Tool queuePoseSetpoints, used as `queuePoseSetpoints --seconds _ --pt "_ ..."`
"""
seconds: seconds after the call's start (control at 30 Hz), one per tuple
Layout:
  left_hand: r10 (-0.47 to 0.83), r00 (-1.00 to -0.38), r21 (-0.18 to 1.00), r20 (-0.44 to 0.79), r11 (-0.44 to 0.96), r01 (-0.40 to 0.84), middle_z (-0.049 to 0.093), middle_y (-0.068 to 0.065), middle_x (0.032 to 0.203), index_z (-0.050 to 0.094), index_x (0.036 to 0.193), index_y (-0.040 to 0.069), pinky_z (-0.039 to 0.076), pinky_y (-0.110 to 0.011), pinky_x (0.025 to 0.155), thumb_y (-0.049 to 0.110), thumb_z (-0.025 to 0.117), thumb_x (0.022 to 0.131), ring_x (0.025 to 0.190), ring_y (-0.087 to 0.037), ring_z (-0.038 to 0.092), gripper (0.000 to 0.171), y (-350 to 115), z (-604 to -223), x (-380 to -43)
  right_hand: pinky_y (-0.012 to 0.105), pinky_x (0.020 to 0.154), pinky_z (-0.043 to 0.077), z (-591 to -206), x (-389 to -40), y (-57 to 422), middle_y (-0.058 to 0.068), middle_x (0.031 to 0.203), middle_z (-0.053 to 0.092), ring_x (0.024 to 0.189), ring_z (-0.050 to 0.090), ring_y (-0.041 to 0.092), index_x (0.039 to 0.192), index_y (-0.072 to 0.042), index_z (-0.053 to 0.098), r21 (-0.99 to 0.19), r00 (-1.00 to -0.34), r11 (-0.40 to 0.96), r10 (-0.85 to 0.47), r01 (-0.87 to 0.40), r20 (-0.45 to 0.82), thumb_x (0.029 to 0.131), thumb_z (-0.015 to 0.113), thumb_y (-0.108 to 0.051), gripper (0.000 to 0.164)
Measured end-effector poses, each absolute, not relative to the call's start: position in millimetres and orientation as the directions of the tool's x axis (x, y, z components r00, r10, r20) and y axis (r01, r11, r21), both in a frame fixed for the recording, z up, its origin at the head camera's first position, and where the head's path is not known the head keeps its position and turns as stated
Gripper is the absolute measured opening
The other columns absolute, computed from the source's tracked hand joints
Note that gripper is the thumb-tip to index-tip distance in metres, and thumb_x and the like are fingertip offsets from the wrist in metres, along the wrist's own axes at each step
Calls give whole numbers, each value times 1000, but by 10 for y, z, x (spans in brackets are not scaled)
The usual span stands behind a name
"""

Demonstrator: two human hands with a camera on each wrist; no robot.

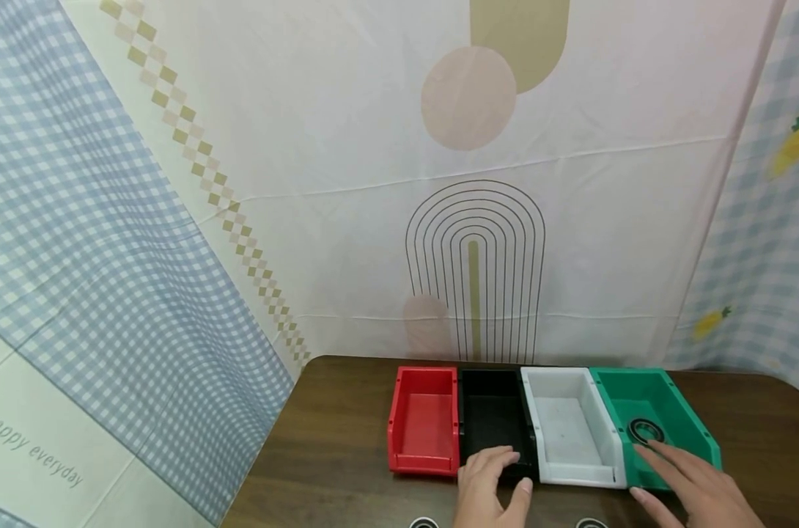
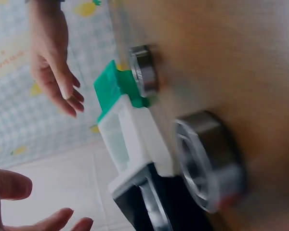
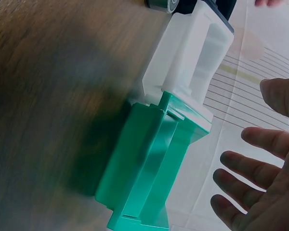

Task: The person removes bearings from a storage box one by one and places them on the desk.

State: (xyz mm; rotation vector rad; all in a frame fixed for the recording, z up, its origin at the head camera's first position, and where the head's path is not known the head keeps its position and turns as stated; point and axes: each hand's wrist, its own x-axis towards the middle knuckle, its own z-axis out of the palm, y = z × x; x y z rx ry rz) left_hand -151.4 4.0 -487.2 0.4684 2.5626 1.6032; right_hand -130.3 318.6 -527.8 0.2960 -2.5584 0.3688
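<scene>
My left hand [image 1: 488, 488] hovers at the front of the black bin [image 1: 495, 407], its fingers loosely bent and nothing in them. On the right, my right hand [image 1: 699, 488] is over the front of the green bin [image 1: 630, 385], fingers spread and holding nothing. Inside that green bin lies a ball bearing [image 1: 646, 431], close to the right fingertips. Two more bearings sit on the table at the bottom of the head view: one bearing [image 1: 424, 523] left of my left hand, another bearing [image 1: 592, 523] between the hands. The left wrist view shows the nearer bearing [image 2: 209, 161] large and blurred.
A red bin [image 1: 424, 425] stands left of the black one, and a white bin [image 1: 566, 425] sits between black and green. All stand side by side on the brown wooden table [image 1: 333, 425]. Behind hangs a patterned cloth [image 1: 347, 257], with blue checked cloth [image 1: 109, 220] at the left.
</scene>
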Motion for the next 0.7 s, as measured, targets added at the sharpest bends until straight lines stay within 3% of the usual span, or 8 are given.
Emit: queuePoseSetpoints --seconds 0.17,0.37,0.43,0.5,0.57,0.63,0.7 --pt "398 -891 844 218 381 377 64 0 147 65 141 16 48 -41 113 36 61 107 137 -11 51 39 281 -4808 -1639 65 74 57 -5244 -1355 3196 19 124 74 104 71 43 128 -5 74 -211 -824 933 -132 -291 550 80 93 -35 60" --pt "478 -853 803 211 413 429 57 2 153 54 151 15 49 -32 113 37 54 111 141 -9 48 46 704 -4649 -1806 60 72 59 -5222 -1445 3243 18 122 75 102 70 41 128 -5 74 -198 -789 925 -149 -324 595 79 94 -31 59" --pt "494 -845 775 204 446 448 55 0 155 50 154 12 49 -32 113 37 51 112 143 -12 48 49 893 -4598 -1850 43 76 62 -5225 -1455 3276 17 122 76 102 69 39 127 -6 75 -196 -774 923 -147 -332 616 79 94 -30 58" --pt "510 -838 749 193 476 462 53 -1 155 47 156 9 49 -31 112 38 48 113 144 -13 48 52 1083 -4559 -1895 21 78 57 -5234 -1467 3304 16 121 76 101 68 38 126 -5 75 -194 -752 920 -143 -341 643 79 94 -28 56" --pt "535 -823 711 192 502 493 50 -5 158 43 159 5 49 -32 113 37 45 114 146 -16 46 55 1258 -4546 -1954 11 77 51 -5239 -1481 3330 17 121 76 100 68 37 126 -3 75 -190 -734 918 -140 -347 664 81 93 -24 53" --pt "547 -816 674 187 533 511 49 -8 158 41 160 2 48 -30 113 36 44 114 146 -16 44 56 1423 -4557 -2018 20 81 57 -5234 -1490 3347 22 122 75 101 68 41 126 1 73 -210 -750 918 -126 -336 649 89 86 -20 45" --pt "544 -819 641 181 566 518 48 -10 158 40 160 0 47 -29 114 34 44 114 146 -16 44 57 1575 -4589 -2096 44 81 61 -5219 -1500 3362 29 124 72 102 68 47 127 6 72 -233 -788 926 -101 -298 607 98 77 -17 38"
